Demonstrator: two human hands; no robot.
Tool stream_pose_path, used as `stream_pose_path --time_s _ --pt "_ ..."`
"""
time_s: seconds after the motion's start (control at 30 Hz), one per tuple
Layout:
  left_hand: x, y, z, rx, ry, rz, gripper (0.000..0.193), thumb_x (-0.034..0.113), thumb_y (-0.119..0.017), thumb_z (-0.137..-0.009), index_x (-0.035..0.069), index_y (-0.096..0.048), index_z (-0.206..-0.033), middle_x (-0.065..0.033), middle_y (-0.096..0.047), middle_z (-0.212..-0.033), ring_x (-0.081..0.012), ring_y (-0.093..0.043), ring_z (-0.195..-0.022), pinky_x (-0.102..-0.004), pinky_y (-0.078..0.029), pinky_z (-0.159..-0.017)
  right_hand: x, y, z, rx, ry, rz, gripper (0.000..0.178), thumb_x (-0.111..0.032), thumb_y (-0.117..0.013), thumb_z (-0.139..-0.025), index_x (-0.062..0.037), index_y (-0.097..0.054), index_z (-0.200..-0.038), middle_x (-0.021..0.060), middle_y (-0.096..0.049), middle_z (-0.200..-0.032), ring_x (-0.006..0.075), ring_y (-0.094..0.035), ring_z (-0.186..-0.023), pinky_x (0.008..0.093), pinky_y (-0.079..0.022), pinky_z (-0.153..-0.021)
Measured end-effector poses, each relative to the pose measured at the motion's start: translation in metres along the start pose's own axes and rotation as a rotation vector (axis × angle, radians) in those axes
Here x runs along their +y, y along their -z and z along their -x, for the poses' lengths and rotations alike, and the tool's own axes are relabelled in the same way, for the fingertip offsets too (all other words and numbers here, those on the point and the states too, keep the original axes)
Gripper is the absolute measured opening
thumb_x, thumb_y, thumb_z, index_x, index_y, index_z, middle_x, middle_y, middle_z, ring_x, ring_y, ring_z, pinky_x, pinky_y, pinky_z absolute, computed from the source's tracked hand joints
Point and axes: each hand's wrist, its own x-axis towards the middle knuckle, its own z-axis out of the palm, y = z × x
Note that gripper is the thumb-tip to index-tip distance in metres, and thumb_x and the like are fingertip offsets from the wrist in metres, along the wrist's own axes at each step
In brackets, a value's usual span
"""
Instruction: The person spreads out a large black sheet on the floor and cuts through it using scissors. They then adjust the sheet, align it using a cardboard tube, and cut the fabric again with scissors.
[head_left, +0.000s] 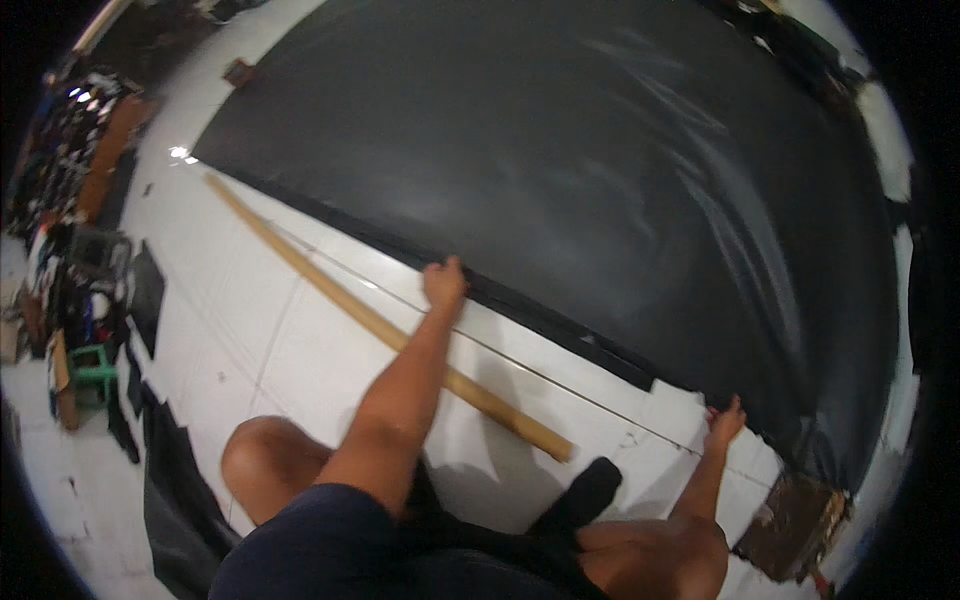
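A large sheet of black, slightly shiny material lies spread over the white floor in front of me. Its near edge, which looks folded or layered, runs slanting from far left to near right. My left hand is closed at the middle of that edge, its fingers partly hidden against the material. Farther right, my right hand pinches the edge near the sheet's right end, beside a small white piece. Between my knees and the sheet lies a long tan tube, passing beneath my left forearm.
A brown, worn block sits on the floor at the lower right. Left of me are black scraps, a green stool and piled clutter. A small brown block stands by the sheet's far left edge.
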Motion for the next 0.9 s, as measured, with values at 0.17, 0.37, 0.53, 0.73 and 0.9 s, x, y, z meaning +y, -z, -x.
stream_pose_path --time_s 0.17,0.37,0.53,0.73,0.9 --pt "-0.03 0.076 -0.088 0.049 -0.297 -0.484 0.061 0.049 -0.075 -0.075 -0.007 -0.064 -0.097 -0.0224 -0.066 -0.093 -0.0354 -0.063 -0.088 -0.0422 -0.047 -0.082 0.014 -0.066 0.037 -0.165 -0.064 0.077 0.054 -0.035 -0.061 -0.092 -0.0023 -0.038 -0.129 0.0113 -0.061 -0.086 0.018 -0.059 -0.051 0.0272 -0.047 -0.041" --pt "-0.011 0.041 -0.045 -0.046 -0.234 -0.441 0.046 0.039 -0.074 -0.077 -0.001 -0.055 -0.067 -0.0177 -0.062 -0.07 -0.0305 -0.059 -0.066 -0.0423 -0.046 -0.068 -0.023 -0.049 0.053 -0.139 -0.028 0.268 0.051 -0.031 -0.064 -0.092 0.0051 -0.042 -0.12 0.0102 -0.062 -0.075 0.015 -0.059 -0.048 0.0264 -0.048 -0.039" --pt "-0.02 0.039 -0.04 -0.135 -0.215 -0.368 0.039 0.033 -0.072 -0.081 -0.001 -0.055 -0.071 -0.0132 -0.059 -0.068 -0.0266 -0.057 -0.063 -0.0405 -0.047 -0.065 -0.006 -0.017 0.034 -0.14 0.049 0.516 0.047 -0.032 -0.065 -0.091 0.0053 -0.045 -0.113 0.0084 -0.061 -0.069 0.0156 -0.061 -0.048 0.0265 -0.048 -0.04" --pt "-0.014 0.049 -0.033 -0.214 -0.11 -0.062 0.033 0.025 -0.073 -0.082 -0.001 -0.053 -0.078 -0.0082 -0.058 -0.073 -0.0204 -0.057 -0.067 -0.0359 -0.047 -0.064 -0.013 -0.024 0.067 -0.227 -0.043 -0.058 0.035 -0.032 -0.06 -0.094 -0.0028 -0.046 -0.105 0.01 -0.062 -0.076 0.0173 -0.062 -0.052 0.0266 -0.05 -0.043" --pt "-0.017 0.037 -0.012 -0.052 -0.348 -0.216 0.043 0.028 -0.077 -0.079 -0.001 -0.052 -0.099 -0.0079 -0.059 -0.077 -0.021 -0.058 -0.075 -0.0335 -0.047 -0.077 -0.027 -0.035 0.059 -0.121 -0.091 0.082 0.034 -0.035 -0.059 -0.095 -0.0066 -0.046 -0.107 0.0108 -0.063 -0.087 0.0178 -0.063 -0.057 0.0294 -0.054 -0.048"
